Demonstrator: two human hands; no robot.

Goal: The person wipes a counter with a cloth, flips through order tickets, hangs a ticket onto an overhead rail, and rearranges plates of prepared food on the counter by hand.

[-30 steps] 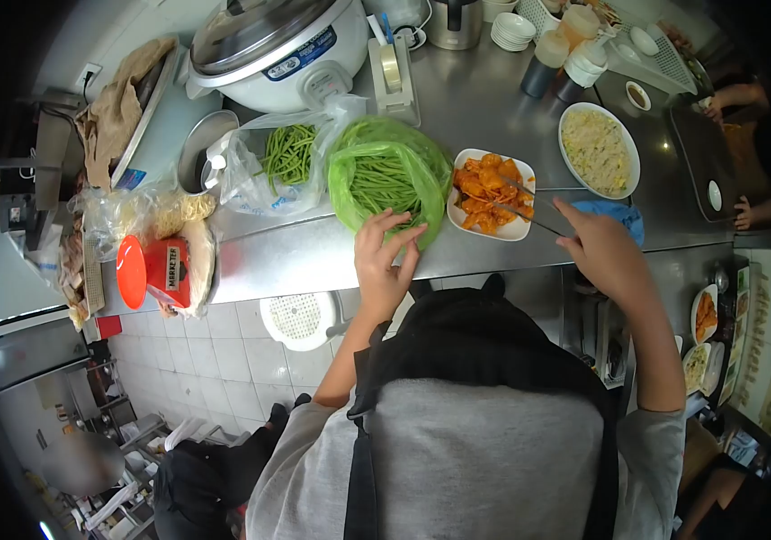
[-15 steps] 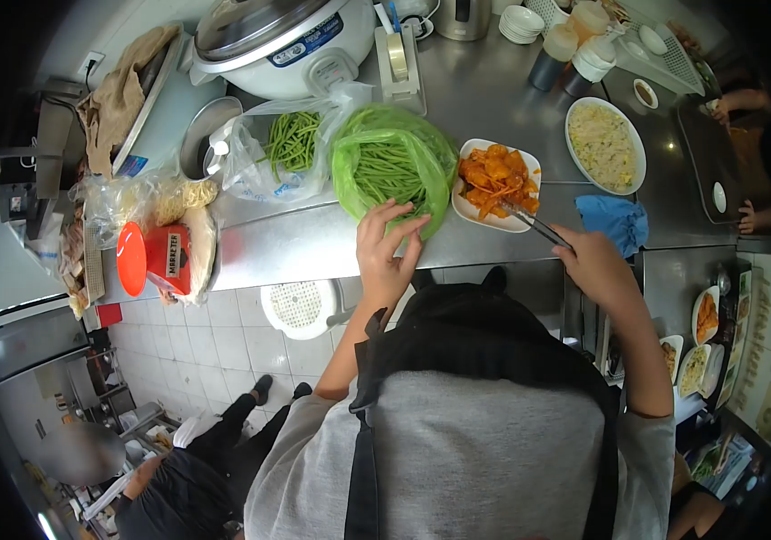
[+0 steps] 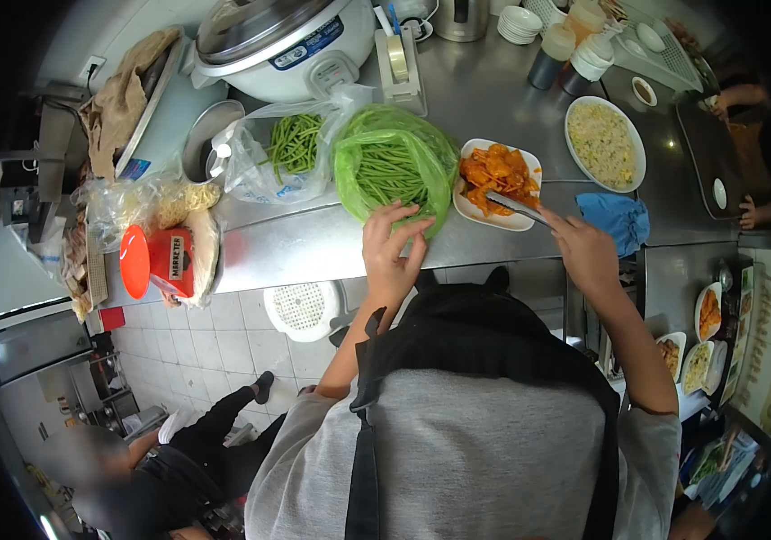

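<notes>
with the white dish [image 3: 492, 220] as our clock's centre, the orange food [image 3: 495, 166] sits heaped in it on the steel bench [image 3: 304, 250]. we judge the work with the tongs [image 3: 513, 205] to be under way: the food is already in the dish, and the tongs' ends lie on its near side, but we cannot tell whether they pinch a piece or how much is left.

our right hand [image 3: 586, 256], at four o'clock, is closed around the tongs; our left hand [image 3: 394, 247], at eight, is loosely spread at the near edge of the green bag [image 3: 348, 151], with nothing visibly gripped.

that bag, full of green beans [image 3: 390, 171], stands at nine and crowds the dish's side. the blue cloth [image 3: 615, 220] lies past three, near our right hand; the oval platter [image 3: 641, 160] of rice is between two and three, the sauce bottles [image 3: 547, 65] at one, the rice cooker [image 3: 300, 76] at ten.
</notes>
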